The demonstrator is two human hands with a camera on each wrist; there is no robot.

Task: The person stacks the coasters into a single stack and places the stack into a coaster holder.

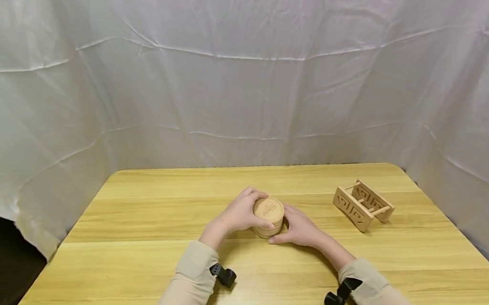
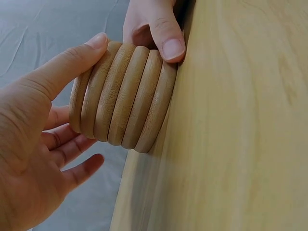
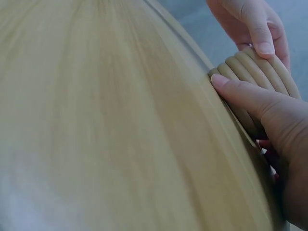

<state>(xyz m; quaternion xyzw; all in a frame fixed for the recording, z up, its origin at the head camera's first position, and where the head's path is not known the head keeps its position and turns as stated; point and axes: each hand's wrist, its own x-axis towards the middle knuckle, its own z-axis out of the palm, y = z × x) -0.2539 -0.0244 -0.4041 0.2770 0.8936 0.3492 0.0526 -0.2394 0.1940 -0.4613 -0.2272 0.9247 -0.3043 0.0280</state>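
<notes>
A stack of several round wooden coasters (image 1: 268,216) stands on the wooden table (image 1: 149,255) near its middle. My left hand (image 1: 240,213) wraps the stack from the left, thumb across the top edge and fingers curled round the far side. My right hand (image 1: 299,227) grips it from the right, thumb at the base. In the left wrist view the coaster stack (image 2: 122,98) shows its ribbed side between my left hand's thumb (image 2: 62,67) and the right hand's thumb (image 2: 166,38). The right wrist view shows the stack (image 3: 255,72) behind my right thumb (image 3: 240,94).
A carved wooden coaster rack (image 1: 363,204) lies tipped on the table to the right of my hands. White cloth (image 1: 238,76) hangs behind and beside the table. Black wrist-camera mounts (image 1: 224,274) sit on both beige sleeves.
</notes>
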